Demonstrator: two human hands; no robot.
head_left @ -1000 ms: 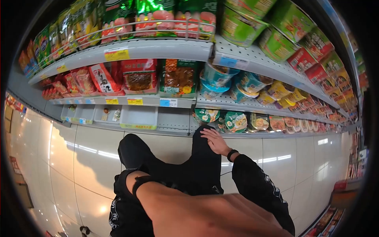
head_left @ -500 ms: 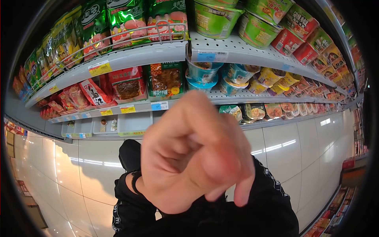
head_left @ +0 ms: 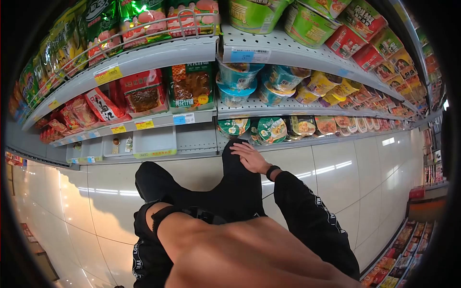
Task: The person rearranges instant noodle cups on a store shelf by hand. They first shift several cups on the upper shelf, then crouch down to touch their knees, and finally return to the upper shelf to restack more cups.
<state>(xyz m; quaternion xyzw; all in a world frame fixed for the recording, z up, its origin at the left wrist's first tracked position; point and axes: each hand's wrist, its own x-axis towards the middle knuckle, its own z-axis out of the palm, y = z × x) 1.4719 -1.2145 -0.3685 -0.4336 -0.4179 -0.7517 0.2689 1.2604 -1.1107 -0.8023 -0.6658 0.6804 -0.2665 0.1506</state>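
Observation:
Very close to the camera, my left hand [head_left: 254,252] spans the bottom middle with its back showing. Its fingers run out of view at the lower edge, so their pose is hidden. A dark band circles the left wrist. My right hand [head_left: 250,158] lies flat on the knee of my black trousers [head_left: 240,180], fingers stretched out and nothing in them. Just beyond that knee, green-lidded noodle bowls [head_left: 272,130] stand on the bottom shelf.
Shelves ahead carry red snack packets [head_left: 146,93], blue noodle tubs [head_left: 237,77] and green noodle buckets [head_left: 309,26]. A wire rail [head_left: 144,31] fronts the upper left shelf. White trays [head_left: 154,140] sit low on the left. Pale floor tiles [head_left: 336,187] lie around my legs.
My left hand, earlier bent-fingered before the shelves, has dropped towards the bottom right. My right hand on the knee has come into sight. The shelves sit slightly higher and further left in view.

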